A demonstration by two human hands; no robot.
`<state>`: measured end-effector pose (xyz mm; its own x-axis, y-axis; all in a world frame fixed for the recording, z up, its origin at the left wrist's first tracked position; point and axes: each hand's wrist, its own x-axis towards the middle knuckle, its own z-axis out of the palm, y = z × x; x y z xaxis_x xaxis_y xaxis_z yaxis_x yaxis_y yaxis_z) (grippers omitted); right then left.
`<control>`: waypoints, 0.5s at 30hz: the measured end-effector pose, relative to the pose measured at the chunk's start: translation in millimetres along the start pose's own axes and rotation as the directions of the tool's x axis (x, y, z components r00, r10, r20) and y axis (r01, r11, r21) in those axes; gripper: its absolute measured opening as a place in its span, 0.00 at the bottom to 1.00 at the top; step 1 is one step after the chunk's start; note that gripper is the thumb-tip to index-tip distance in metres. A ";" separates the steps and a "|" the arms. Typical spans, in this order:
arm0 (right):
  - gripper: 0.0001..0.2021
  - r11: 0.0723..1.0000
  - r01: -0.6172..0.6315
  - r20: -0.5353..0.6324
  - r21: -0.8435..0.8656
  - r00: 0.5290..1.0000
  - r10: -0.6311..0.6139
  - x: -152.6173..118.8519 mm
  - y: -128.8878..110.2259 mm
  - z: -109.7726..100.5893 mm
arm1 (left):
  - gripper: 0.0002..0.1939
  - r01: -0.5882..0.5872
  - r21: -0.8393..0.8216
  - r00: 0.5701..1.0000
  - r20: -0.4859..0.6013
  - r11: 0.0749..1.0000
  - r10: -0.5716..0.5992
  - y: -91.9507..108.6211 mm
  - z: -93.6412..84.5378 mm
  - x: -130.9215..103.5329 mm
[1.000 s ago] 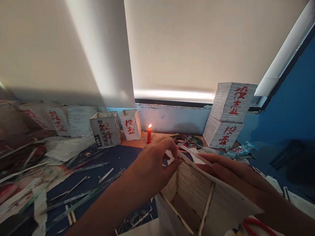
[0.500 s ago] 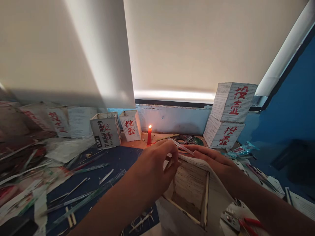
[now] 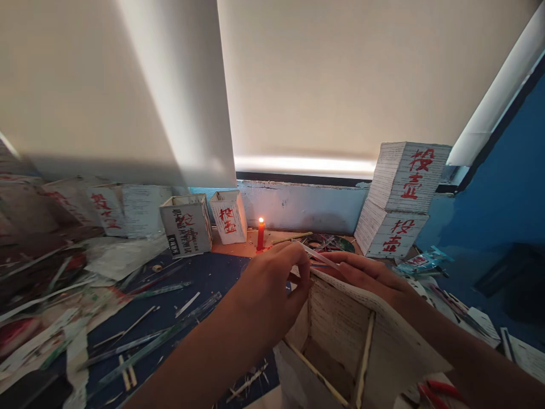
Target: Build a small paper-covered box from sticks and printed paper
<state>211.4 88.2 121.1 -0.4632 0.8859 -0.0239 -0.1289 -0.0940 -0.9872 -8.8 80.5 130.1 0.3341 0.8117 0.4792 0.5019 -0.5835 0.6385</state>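
An open-topped paper box point(image 3: 340, 324) with thin wooden sticks along its edges is tilted in front of me. My left hand point(image 3: 276, 278) is closed, its fingers pinching the box's far left corner. My right hand point(image 3: 374, 275) lies along the far side, against a loose paper flap point(image 3: 395, 335). A translucent whitish glue stick point(image 3: 321, 257) runs from beside my left fingers to my right fingers, which appear to hold its near end. Its far tip is close to the box corner. Parts of both hands' fingertips are hidden.
Behind my hands a lit red candle point(image 3: 261, 236) stands upright. Finished-looking paper boxes point(image 3: 229, 218) with red characters line the back, two more stacked point(image 3: 402, 199) at right. Plastic strips point(image 3: 157, 341) and sticks litter the left. Red-handled pliers point(image 3: 443, 392) lie partly under the flap.
The box has turned slightly and its paper flap has swung right, covering more of the pliers. Both hands stay at the same corner. The view has shifted a little.
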 end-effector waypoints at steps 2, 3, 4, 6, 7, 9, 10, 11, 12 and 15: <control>0.12 0.999 0.000 0.014 0.039 1.000 -0.001 0.2 -2.4 3.9 | 0.09 0.013 0.005 1.000 0.008 1.000 -0.013 2.2 -1.1 0.7; 0.12 0.999 0.005 0.012 0.039 1.000 -0.006 -0.2 -3.0 4.6 | 0.09 0.014 0.000 1.000 0.008 1.000 -0.014 3.3 -1.6 1.0; 0.13 0.999 0.012 0.002 0.031 1.000 -0.012 -0.8 -3.1 4.5 | 0.09 0.015 -0.010 1.000 0.006 1.000 -0.015 4.2 -1.9 1.4; 0.14 1.000 0.028 -0.042 -0.001 0.999 -0.028 -1.5 -1.6 2.2 | 0.09 0.020 -0.024 1.000 0.002 1.000 -0.020 5.3 -2.3 1.6; 0.14 0.999 0.035 -0.071 -0.021 0.997 -0.036 -1.5 -0.2 0.3 | 0.09 0.021 -0.025 1.000 0.000 0.999 -0.021 5.4 -2.3 1.5; 0.16 0.997 0.061 -0.126 -0.052 0.990 -0.068 -0.3 3.3 -4.0 | 0.09 0.017 -0.008 1.000 -0.005 1.000 -0.017 5.3 -2.3 0.9; 0.17 0.996 0.072 -0.141 -0.056 0.987 -0.079 0.5 4.9 -5.8 | 0.09 0.012 0.007 1.000 -0.007 1.000 -0.012 5.4 -2.3 0.6; 0.19 0.996 0.069 -0.143 -0.055 0.987 -0.077 1.3 6.1 -7.2 | 0.09 0.004 0.022 1.000 -0.009 1.000 -0.004 5.5 -2.5 0.4; 0.20 0.997 0.055 -0.133 -0.049 0.989 -0.061 1.9 6.7 -8.0 | 0.09 -0.004 0.037 1.000 -0.012 0.999 0.005 5.8 -2.7 0.3; 0.21 0.999 0.002 -0.068 -0.043 0.998 -0.005 0.4 6.0 -8.8 | 0.09 -0.009 0.063 1.000 -0.007 0.998 0.009 7.2 -3.4 1.1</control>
<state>218.1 91.9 113.8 -0.4017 0.9153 -0.0294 -0.0922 -0.0724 -0.9931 -7.5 77.1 137.3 0.3327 0.8061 0.4894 0.5479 -0.5876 0.5954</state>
